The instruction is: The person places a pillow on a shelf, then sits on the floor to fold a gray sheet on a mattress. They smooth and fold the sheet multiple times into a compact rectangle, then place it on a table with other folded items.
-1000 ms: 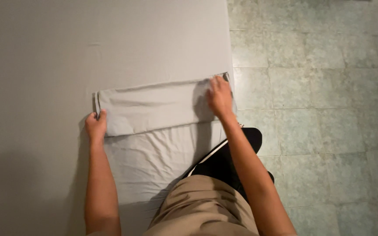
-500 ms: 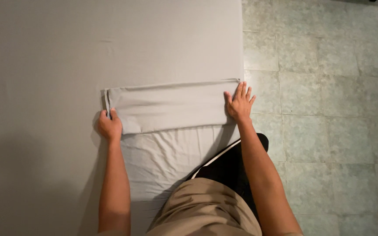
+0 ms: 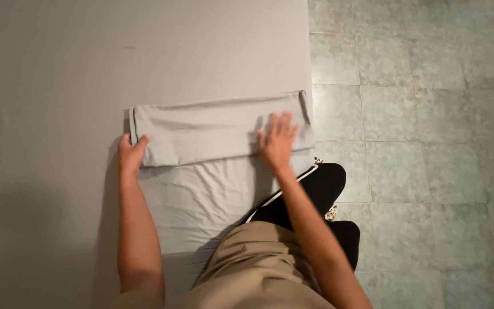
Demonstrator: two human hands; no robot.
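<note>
I'm looking down at the pale grey cloth (image 3: pixel 212 171) lying on the grey surface (image 3: pixel 87 57), its far end already folded over into a flat band (image 3: pixel 201 129) at about 12 o'clock from me. My right hand (image 3: pixel 277 143) is pressing flat on the band, fingers spread wide. My left hand (image 3: pixel 130 155) is gripping the band's 9 o'clock corner. The near half looks unfolded, so roughly halfway, I'd say. Tiled floor (image 3: pixel 418 143) at 3 o'clock.

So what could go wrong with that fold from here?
The right hand lies flat on the folded cloth, whose right end sits at the surface edge; a push that way could slide it off toward the floor. The left hand only pinches the left corner, so smoothing might shift the fold and leave it crooked.
</note>
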